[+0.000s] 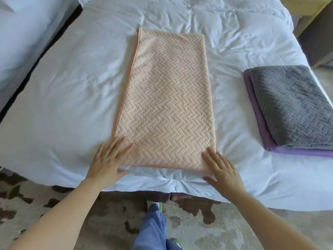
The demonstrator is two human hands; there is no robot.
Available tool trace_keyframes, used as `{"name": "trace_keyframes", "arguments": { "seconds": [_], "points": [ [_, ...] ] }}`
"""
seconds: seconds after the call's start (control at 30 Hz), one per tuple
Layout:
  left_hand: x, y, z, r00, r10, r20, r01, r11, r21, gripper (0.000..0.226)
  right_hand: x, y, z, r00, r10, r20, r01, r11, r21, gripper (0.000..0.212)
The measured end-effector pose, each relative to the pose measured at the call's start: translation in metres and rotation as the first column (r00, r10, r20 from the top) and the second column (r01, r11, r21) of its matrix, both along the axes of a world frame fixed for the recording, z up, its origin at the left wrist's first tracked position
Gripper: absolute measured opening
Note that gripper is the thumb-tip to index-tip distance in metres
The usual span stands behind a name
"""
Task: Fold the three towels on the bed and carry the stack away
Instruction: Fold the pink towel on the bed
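- Peach towel lies in a long strip down the middle of the bed, its near hem close to the mattress edge.
- Left hand rests flat on the near-left corner with fingers spread. Right hand lies at the near-right corner, fingers straight and slightly apart.
- Best move, I judge: take both corners, carry them to the far hem, and match the edges.
- Open sheet lies to the left and beyond.
- Gray towel sits folded on the purple towel, well apart on the right.

no readable text, labels or signs
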State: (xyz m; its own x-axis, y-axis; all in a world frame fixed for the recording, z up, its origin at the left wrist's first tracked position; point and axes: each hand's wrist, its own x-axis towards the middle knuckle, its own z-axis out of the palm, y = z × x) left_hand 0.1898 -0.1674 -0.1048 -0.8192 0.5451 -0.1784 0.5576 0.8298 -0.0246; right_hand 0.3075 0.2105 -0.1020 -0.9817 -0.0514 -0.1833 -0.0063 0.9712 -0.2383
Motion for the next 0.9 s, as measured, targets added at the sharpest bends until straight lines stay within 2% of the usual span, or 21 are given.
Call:
{"name": "trace_keyframes", "arguments": {
  "seconds": [0.17,0.27,0.33,0.43,0.53,0.6,0.77,0.83,0.9],
  "points": [
    [-0.009,0.008,0.020,0.998,0.058,-0.029,-0.051,0.980,0.192,0.068,-0.014,0.000,0.015,0.984,-0.117,-0.132,0.112,0.993,-0.047,0.046],
    [-0.015,0.010,0.038,0.984,0.176,-0.015,-0.166,0.953,0.252,0.051,-0.021,0.006,0.028,0.974,-0.138,-0.178,0.131,0.990,-0.053,0.035],
    [-0.024,0.011,0.052,0.970,0.244,-0.002,-0.234,0.931,0.280,0.040,-0.029,0.013,0.041,0.958,-0.217,-0.187,0.194,0.972,-0.135,0.028],
    [-0.043,0.011,0.076,0.951,0.305,0.040,-0.286,0.830,0.478,0.025,-0.053,0.022,0.067,0.936,-0.336,-0.107,0.282,0.894,-0.347,0.019],
    [-0.076,0.020,0.098,0.919,0.354,0.174,-0.380,0.677,0.630,0.019,-0.087,0.025,0.092,0.904,-0.425,-0.047,0.336,0.774,-0.537,0.008],
    [-0.105,0.033,0.107,0.908,0.357,0.222,-0.404,0.596,0.694,0.019,-0.113,0.027,0.103,0.866,-0.500,-0.002,0.408,0.707,-0.578,0.009],
    [-0.192,0.071,0.110,0.841,0.465,0.276,-0.497,0.463,0.734,0.028,-0.192,0.043,0.109,0.789,-0.611,0.066,0.514,0.597,-0.616,0.035],
    [-0.230,0.085,0.102,0.817,0.487,0.308,-0.540,0.459,0.706,0.027,-0.228,0.051,0.104,0.763,-0.637,0.107,0.548,0.550,-0.629,0.037],
    [-0.267,0.094,0.091,0.804,0.507,0.310,-0.565,0.494,0.660,0.027,-0.265,0.057,0.095,0.737,-0.663,0.134,0.578,0.515,-0.633,0.035]
  ]
}}
